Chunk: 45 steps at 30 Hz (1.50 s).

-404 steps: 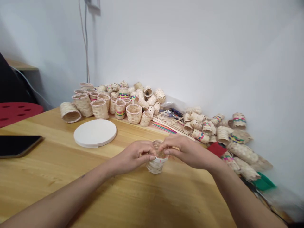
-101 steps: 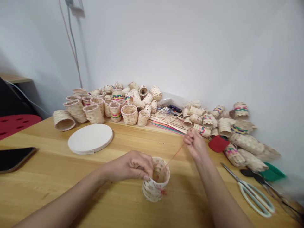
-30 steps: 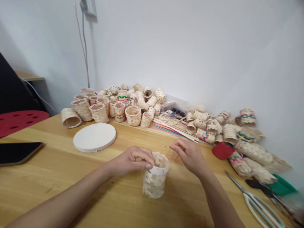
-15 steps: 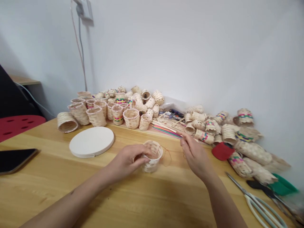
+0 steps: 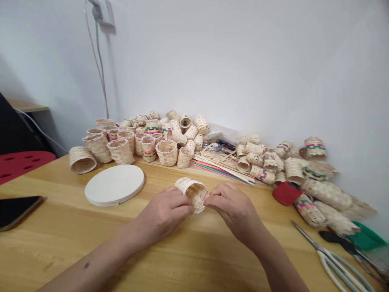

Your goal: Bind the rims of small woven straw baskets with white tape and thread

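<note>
Busy table (image 5: 188,263) here! Rows of woven baskets (image 5: 118,151) crowd the back left, a looser heap of woven pieces (image 5: 264,162) sprawls to the right, with coloured strips (image 5: 225,172) between them. A white disc (image 5: 114,183) lies flat near the left hand (image 5: 165,211), a dark phone (image 5: 18,210) beyond it, and scissors (image 5: 330,257) sit out past the right forearm.

And there's the small basket (image 5: 192,190), right between the two hands, tipped over, mouth turned toward the person and rightward. The left hand, back up, curls its fingers round the near side, gripping it. The right hand (image 5: 235,207) bends in at the wrist, fingers pinched together at the rim, beside a red thread (image 5: 206,196). Thread or rim in that pinch? I can't tell. The left hand hides the basket's near side, and whether it touches the table is unclear. Phone and scissors are both cut off at the edge of view.
</note>
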Motion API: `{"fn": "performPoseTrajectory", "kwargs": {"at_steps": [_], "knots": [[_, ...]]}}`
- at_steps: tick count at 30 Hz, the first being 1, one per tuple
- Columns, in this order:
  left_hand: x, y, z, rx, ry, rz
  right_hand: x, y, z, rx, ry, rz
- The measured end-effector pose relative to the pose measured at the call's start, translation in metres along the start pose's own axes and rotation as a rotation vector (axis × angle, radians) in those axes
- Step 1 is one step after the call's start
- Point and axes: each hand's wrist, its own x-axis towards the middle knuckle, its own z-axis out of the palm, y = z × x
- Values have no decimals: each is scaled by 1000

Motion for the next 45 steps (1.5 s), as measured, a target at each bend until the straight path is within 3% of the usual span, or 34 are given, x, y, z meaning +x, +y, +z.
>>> {"fn": "performPoseTrajectory", "kwargs": {"at_steps": [19,27,31,45], "knots": [[0,4,-1,-80,-10,-27,-2,1,5,60,-107,6],[1,6,-7,-349,-161,-120,-2,-3,-3,129,-208,-12],[2,7,-8,-427,-172,-152,-1,-4,-4,176,-254,3],[0,7,-4,-367,-186,-130,-1,-5,4,199,-283,0]]}}
